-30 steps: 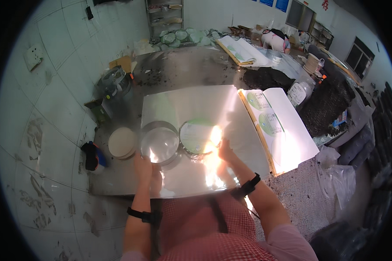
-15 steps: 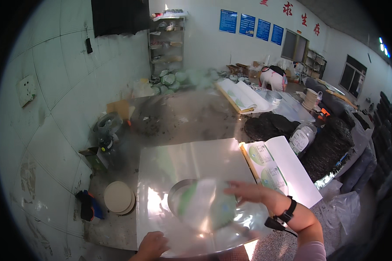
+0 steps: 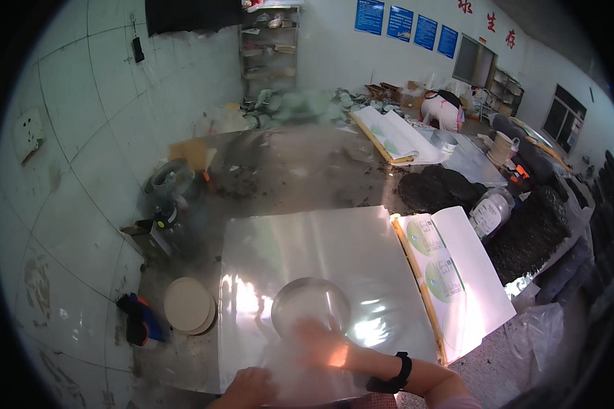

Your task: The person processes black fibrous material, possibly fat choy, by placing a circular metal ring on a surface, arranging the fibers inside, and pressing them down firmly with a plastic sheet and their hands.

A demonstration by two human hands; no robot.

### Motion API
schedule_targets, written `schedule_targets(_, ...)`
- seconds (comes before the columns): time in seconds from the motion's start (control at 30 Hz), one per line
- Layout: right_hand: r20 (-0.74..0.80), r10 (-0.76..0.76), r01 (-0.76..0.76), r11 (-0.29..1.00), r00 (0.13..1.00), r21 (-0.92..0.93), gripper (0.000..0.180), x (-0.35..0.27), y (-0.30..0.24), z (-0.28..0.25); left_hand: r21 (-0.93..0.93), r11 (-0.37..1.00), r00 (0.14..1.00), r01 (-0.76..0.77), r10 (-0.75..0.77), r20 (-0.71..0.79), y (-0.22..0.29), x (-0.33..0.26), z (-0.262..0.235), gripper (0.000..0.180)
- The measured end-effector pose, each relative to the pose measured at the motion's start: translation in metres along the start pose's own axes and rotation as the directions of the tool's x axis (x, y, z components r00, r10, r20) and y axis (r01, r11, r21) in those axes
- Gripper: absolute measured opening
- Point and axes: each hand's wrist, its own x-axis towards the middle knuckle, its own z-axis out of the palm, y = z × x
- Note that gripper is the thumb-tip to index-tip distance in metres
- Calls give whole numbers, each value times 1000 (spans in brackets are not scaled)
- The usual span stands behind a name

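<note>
A round metal bowl (image 3: 310, 305) sits on a stack of shiny clear plastic sheets (image 3: 320, 242) on the steel table (image 3: 286, 170). A hazy, translucent plastic film (image 3: 300, 371) is lifted over the bowl's near side. My right hand (image 3: 326, 349) shows blurred through that film, at the bowl's near rim; its fingers are not distinct. At the sheet's near edge, left of the right hand, my left hand (image 3: 249, 388) grips the film. A black band is on my right wrist.
White paper sheets with round green labels (image 3: 450, 273) lie right of the stack. Flat beige discs (image 3: 187, 305) and a blue and black object (image 3: 140, 319) lie left. Dark loose heaps (image 3: 532, 232), a jar (image 3: 490, 213) and a small machine (image 3: 167, 187) stand around. A person (image 3: 443, 109) bends far back.
The head has tilted up, showing more of the room. The round piece with green print that my right hand held is no longer seen; the bowl now sits alone under the film.
</note>
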Motion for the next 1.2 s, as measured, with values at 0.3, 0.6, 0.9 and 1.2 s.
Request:
schedule_targets(0.3,-207,-30,80,969,978,234,22,-49,29,7,186,966,981,-178,188,-39,-45,-6,48,21)
schedule_targets(0.6,-181,610,-247,549,771,798,15,-150,26,-84,-152,975,929,163,-204,-309,0,16,3,26)
schedule_targets(0.9,-136,715,-266,421,686,867,13,-208,-17,-112,126,971,956,-205,226,-188,-13,2,26,13)
schedule_targets(1.2,-186,450,-13,404,874,915,7,-215,-17,-84,19,999,965,-49,52,-258,-19,18,22,23)
